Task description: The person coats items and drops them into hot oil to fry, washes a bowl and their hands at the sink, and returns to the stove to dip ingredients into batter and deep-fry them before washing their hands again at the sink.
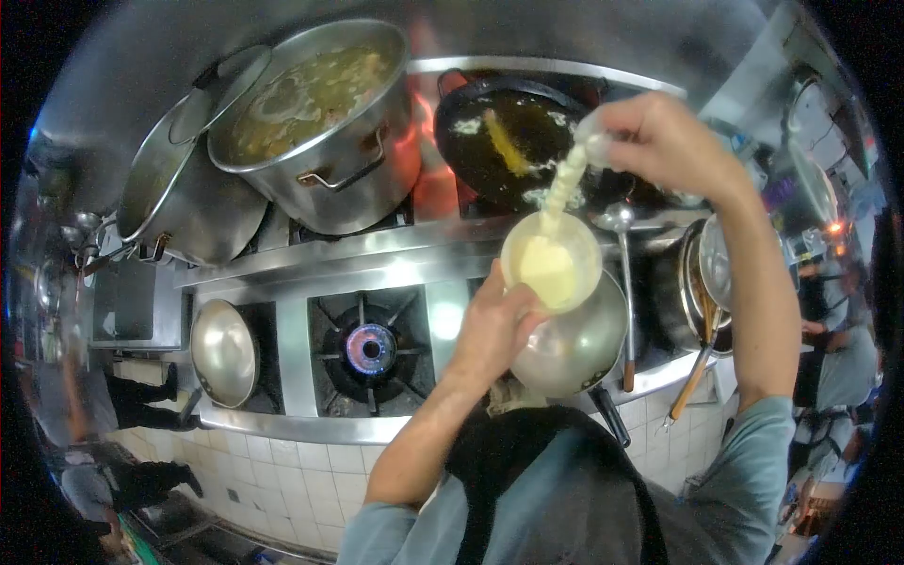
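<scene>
My left hand (499, 325) is closed around a round translucent tub (589, 247), tilted, with pale yellow batter (546, 268) in it. My right hand (654, 141) pinches the top of a long, batter-coated piece of food (562, 186), which hangs with its lower end at the tub's mouth. What lies under the coating cannot be made out. Just beyond the tub is a wide black pan (461, 146) of dark oil, where a long golden piece of food (506, 143) fries among bubbles and pale bits. Below the tub sits a metal frying pan (570, 348).
A large pot (353, 122) of bubbling broth stands back left, beside another deep pot (212, 207). One front burner (367, 348) is lit. A metal bowl-like pan (224, 353) sits left; a ladle (625, 282) lies right. Other people (833, 363) stand at both sides.
</scene>
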The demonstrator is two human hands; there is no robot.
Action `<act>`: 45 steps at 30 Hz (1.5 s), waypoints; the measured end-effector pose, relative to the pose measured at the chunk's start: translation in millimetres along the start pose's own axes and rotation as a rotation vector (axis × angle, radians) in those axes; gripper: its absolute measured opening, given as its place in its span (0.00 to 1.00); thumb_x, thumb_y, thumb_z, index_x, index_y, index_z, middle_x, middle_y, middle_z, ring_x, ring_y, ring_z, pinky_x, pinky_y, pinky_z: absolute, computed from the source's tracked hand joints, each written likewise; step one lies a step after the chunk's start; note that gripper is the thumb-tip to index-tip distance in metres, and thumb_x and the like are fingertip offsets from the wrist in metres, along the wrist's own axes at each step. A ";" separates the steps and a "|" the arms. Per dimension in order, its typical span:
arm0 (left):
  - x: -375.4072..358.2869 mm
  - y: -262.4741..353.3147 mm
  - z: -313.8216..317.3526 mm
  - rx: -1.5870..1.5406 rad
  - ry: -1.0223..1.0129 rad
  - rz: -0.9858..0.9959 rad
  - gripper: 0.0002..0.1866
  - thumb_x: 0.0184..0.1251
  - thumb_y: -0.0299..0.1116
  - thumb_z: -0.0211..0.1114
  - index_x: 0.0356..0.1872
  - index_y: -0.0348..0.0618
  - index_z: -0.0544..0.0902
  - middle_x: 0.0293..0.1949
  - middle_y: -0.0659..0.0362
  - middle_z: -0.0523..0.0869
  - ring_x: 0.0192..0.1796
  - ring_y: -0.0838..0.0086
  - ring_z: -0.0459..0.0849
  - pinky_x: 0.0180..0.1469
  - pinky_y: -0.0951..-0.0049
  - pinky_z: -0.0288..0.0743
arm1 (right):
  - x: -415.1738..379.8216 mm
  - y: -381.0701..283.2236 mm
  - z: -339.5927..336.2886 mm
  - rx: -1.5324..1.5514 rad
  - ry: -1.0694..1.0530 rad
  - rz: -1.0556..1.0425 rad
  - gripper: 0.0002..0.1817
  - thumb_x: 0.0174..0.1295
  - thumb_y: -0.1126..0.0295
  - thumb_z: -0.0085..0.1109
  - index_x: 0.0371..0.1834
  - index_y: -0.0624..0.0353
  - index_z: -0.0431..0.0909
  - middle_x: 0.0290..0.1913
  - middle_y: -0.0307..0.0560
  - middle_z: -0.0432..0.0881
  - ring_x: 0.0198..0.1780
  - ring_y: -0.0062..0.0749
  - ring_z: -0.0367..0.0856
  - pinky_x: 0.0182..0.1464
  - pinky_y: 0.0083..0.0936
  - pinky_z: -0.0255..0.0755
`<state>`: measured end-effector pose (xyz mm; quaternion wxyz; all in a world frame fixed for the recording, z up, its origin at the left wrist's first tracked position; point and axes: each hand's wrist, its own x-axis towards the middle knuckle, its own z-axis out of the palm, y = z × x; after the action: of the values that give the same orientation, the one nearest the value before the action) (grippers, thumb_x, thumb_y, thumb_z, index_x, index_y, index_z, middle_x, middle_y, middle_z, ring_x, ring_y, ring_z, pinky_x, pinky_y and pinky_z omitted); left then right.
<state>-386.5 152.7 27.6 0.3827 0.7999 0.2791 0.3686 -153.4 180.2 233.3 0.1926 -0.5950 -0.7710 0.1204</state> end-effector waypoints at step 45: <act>-91.6 -9.0 -71.1 0.102 0.142 -0.242 0.17 0.46 0.25 0.83 0.34 0.43 0.82 0.58 0.37 0.82 0.60 0.48 0.84 0.56 0.61 0.81 | 94.7 126.3 108.5 -0.198 -0.050 -0.039 0.11 0.60 0.70 0.62 0.41 0.66 0.83 0.36 0.61 0.84 0.41 0.56 0.85 0.44 0.41 0.77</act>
<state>-497.5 119.8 16.7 0.3623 0.7509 0.4181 0.3607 -111.8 309.4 98.1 0.1158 -0.5928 -0.7951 0.0545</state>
